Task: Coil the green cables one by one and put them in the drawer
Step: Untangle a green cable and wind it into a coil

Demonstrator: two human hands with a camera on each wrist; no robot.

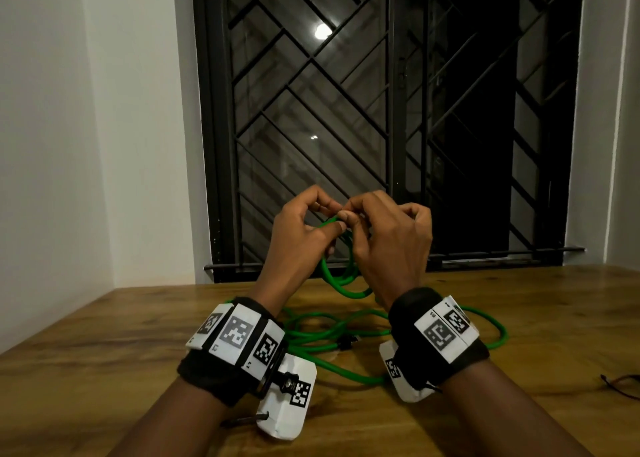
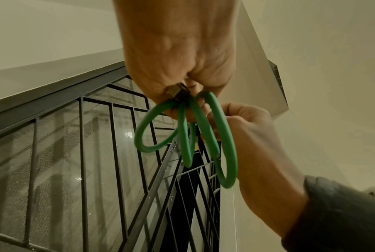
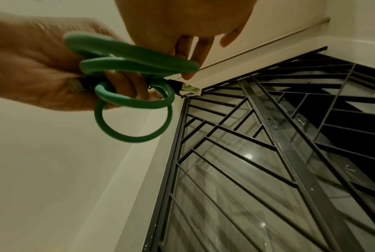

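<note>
Both hands are raised above the wooden table (image 1: 104, 352), meeting at the top of a small coil of green cable (image 1: 337, 269). My left hand (image 1: 333, 217) grips the gathered loops (image 2: 203, 129) together with a dark plug (image 2: 176, 93). My right hand (image 1: 351, 214) pinches the top of the same coil, its fingers (image 3: 190, 54) on the upper loop (image 3: 128, 68). A clear plug end (image 3: 187, 89) sticks out beside the loops. More green cable (image 1: 329, 332) lies loose on the table under my wrists. No drawer is in view.
A barred dark window (image 1: 381, 110) stands just behind the table's far edge, with white walls on both sides. A thin dark red wire (image 1: 620, 382) lies at the table's right edge. A small black connector (image 1: 346, 343) rests among the loose cables.
</note>
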